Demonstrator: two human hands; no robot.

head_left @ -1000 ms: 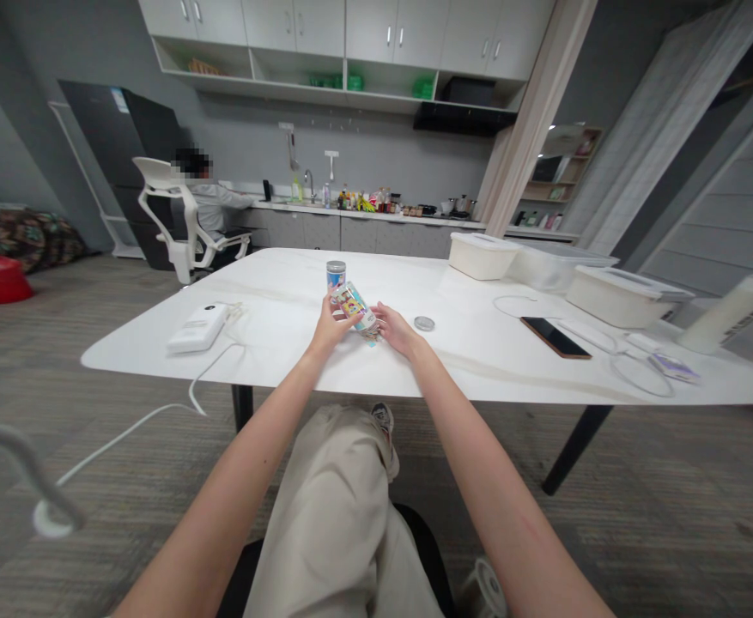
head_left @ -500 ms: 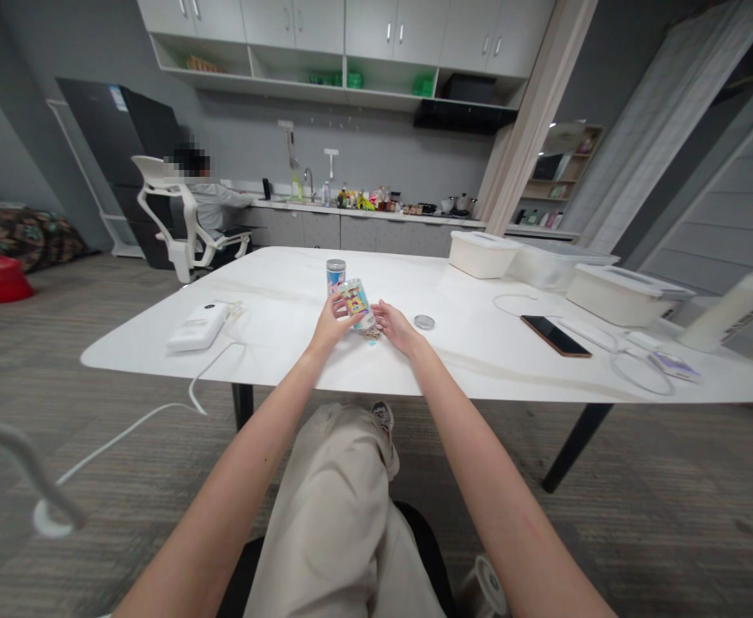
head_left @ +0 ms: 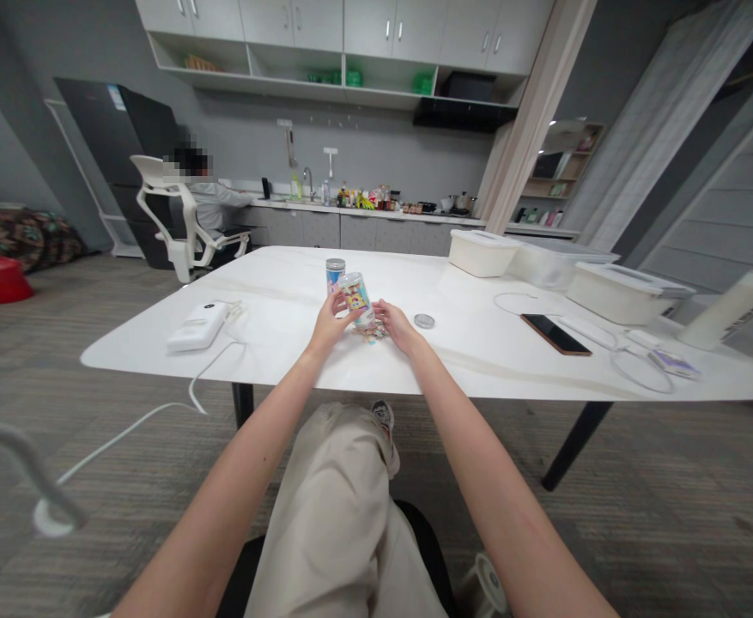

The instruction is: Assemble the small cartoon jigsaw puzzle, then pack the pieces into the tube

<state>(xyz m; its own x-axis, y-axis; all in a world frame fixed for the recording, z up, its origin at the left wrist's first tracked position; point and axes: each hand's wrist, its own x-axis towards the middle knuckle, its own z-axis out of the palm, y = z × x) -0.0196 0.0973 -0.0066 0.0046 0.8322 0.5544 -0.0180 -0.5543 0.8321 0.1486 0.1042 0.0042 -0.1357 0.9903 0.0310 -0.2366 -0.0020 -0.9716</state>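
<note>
My left hand [head_left: 330, 322] is closed around a picture-labelled can [head_left: 356, 298], holding it tilted with its lower end just above the table. A small heap of tiny coloured pieces [head_left: 371, 334] lies on the table under that end; they are too small to name. My right hand [head_left: 394, 324] is beside the heap and the can's lower end, fingers apart and slightly curved, with nothing visible in it. Behind the tilted can stands a second can [head_left: 335, 273], blue with a silver lid. To the right of my right hand lies a round silver lid [head_left: 424, 321].
The white table [head_left: 273, 318] also bears a white power bank-like box [head_left: 197, 326] with a cable at left. At right are a phone [head_left: 555, 334], cables, and lidded storage boxes [head_left: 479, 256]. A person in a chair [head_left: 212, 206] sits at the far left.
The can in my left hand has risen slightly and stands a little more upright. More small pieces have spilled onto the table beneath it, spreading toward my right hand.
</note>
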